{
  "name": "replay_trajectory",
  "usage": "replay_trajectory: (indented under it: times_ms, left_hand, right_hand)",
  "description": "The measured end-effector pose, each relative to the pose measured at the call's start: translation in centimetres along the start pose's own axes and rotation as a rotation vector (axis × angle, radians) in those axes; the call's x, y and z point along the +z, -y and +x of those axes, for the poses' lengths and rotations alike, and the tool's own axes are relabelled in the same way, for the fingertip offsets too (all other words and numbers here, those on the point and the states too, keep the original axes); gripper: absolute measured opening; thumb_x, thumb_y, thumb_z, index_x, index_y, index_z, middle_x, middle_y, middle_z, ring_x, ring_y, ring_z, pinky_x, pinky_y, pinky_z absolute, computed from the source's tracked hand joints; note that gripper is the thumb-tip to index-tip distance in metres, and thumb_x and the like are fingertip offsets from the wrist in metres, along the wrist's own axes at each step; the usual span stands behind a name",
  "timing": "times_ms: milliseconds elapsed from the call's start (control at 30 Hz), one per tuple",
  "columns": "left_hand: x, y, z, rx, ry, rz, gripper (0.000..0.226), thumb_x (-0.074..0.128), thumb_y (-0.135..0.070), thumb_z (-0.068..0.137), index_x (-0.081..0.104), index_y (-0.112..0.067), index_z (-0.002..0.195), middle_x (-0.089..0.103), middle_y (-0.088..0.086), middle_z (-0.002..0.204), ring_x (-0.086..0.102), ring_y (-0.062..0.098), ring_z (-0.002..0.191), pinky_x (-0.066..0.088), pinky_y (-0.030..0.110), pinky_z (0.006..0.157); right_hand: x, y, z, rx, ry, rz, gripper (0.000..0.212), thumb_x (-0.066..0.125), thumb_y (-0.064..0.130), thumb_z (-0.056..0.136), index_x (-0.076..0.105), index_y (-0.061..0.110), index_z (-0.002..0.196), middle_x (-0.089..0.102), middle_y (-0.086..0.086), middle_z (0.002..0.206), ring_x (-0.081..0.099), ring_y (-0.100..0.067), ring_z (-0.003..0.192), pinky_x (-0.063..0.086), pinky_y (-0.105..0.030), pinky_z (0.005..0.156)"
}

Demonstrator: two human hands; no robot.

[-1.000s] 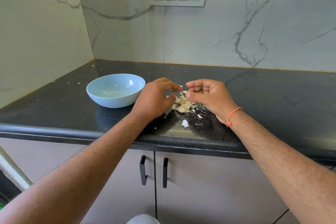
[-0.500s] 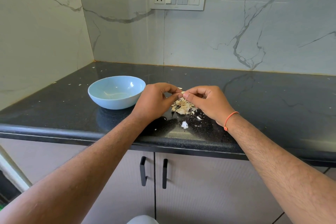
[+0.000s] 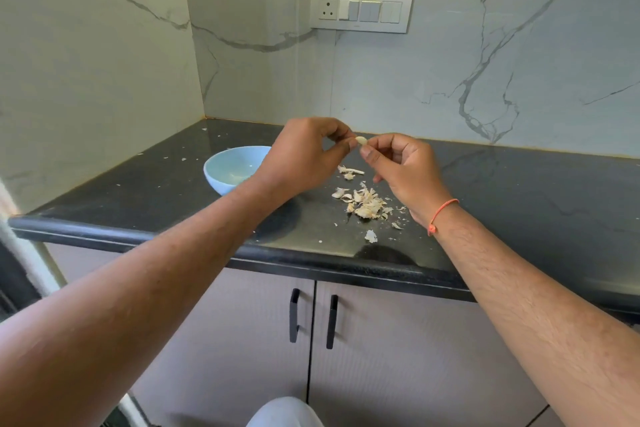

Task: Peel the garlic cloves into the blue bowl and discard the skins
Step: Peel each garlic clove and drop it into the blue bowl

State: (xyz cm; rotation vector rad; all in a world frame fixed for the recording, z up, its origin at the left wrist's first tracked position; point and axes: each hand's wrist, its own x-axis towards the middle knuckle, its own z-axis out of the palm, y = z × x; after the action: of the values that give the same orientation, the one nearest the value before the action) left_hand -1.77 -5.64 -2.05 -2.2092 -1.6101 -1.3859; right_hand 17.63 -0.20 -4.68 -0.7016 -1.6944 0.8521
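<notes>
We list one garlic clove pinched between left hand and right hand, skins below, bowl at left.

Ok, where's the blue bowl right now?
In the head view, the blue bowl sits on the black counter, partly behind the left hand, left of the skins.

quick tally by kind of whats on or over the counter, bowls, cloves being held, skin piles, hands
Light blue round bowl: 1
Pale garlic clove pinched between both hands: 1
Main pile of papery garlic skins on the black stone counter: 1
Hands, left hand and right hand: 2
Total: 5
</notes>
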Motion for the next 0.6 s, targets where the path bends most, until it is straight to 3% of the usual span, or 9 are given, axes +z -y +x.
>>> replay_trajectory:
  times_ms: [100, 167, 333, 500, 567, 600]
  left_hand:
    - [-2.2, 0.9, -0.4, -0.047, 0.013, 0.075, 0.013, 0.071, -0.031, 0.099, 0.079, -0.022, 0.102, 0.071, -0.012, 0.088, 0.055, -0.019, 0.063, 0.033, 0.004, 0.058]
    - [-3.5, 1.6, -0.8, -0.072, 0.022, 0.135, 0.014, 0.07, -0.031, 0.1, 0.079, -0.021, 0.103, 0.074, -0.01, 0.091, 0.057, -0.011, 0.065, 0.034, 0.005, 0.059]
    - [-6.0, 3.9, -2.2, -0.179, 0.084, 0.233, 0.017, 0.065, -0.03, 0.103, 0.077, -0.018, 0.106, 0.077, -0.005, 0.104, 0.068, 0.012, 0.098, 0.042, 0.02, 0.077]
    - [-7.8, 5.8, -3.7, -0.242, 0.134, 0.256, 0.021, 0.062, -0.031, 0.105, 0.076, -0.018, 0.113, 0.076, -0.008, 0.11, 0.06, -0.006, 0.08, 0.035, 0.002, 0.063]
    - [-8.1, 6.0, -4.1, -0.247, 0.124, 0.24, 0.02, 0.064, -0.031, 0.104, 0.076, -0.019, 0.115, 0.075, -0.01, 0.109, 0.057, -0.014, 0.072, 0.037, 0.0, 0.066]
    - [-8.1, 6.0, -4.3, -0.238, 0.109, 0.229, 0.021, 0.066, -0.033, 0.103, 0.076, -0.022, 0.119, 0.074, -0.013, 0.108, 0.058, -0.012, 0.076, 0.039, 0.001, 0.073]
  right_hand:
    - [2.0, 0.9, 0.9, -0.039, 0.034, -0.071, 0.003, 0.076, 0.015, 0.095, 0.077, 0.012, 0.094, 0.071, -0.002, 0.08, 0.059, -0.006, 0.065, 0.055, -0.03, 0.064]
    - [3.5, 1.2, 1.5, -0.049, 0.044, -0.12, 0.004, 0.078, 0.017, 0.093, 0.078, 0.012, 0.092, 0.071, 0.002, 0.077, 0.059, -0.005, 0.065, 0.054, -0.03, 0.064]
    - [7.6, 1.7, 2.4, -0.031, 0.085, -0.236, 0.006, 0.084, 0.027, 0.086, 0.08, 0.023, 0.083, 0.074, 0.01, 0.075, 0.064, -0.006, 0.068, 0.057, -0.027, 0.07]
    - [10.4, 2.2, 2.4, 0.025, 0.152, -0.265, 0.004, 0.084, 0.026, 0.084, 0.082, 0.025, 0.081, 0.072, 0.019, 0.071, 0.062, 0.002, 0.068, 0.049, -0.019, 0.068]
    - [10.9, 2.4, 2.1, 0.055, 0.147, -0.255, 0.003, 0.083, 0.025, 0.085, 0.082, 0.023, 0.083, 0.073, 0.016, 0.074, 0.063, 0.001, 0.07, 0.049, -0.018, 0.067]
    - [10.9, 2.5, 2.0, 0.07, 0.145, -0.244, 0.003, 0.082, 0.026, 0.085, 0.083, 0.023, 0.083, 0.074, 0.016, 0.076, 0.063, 0.001, 0.071, 0.05, -0.019, 0.067]
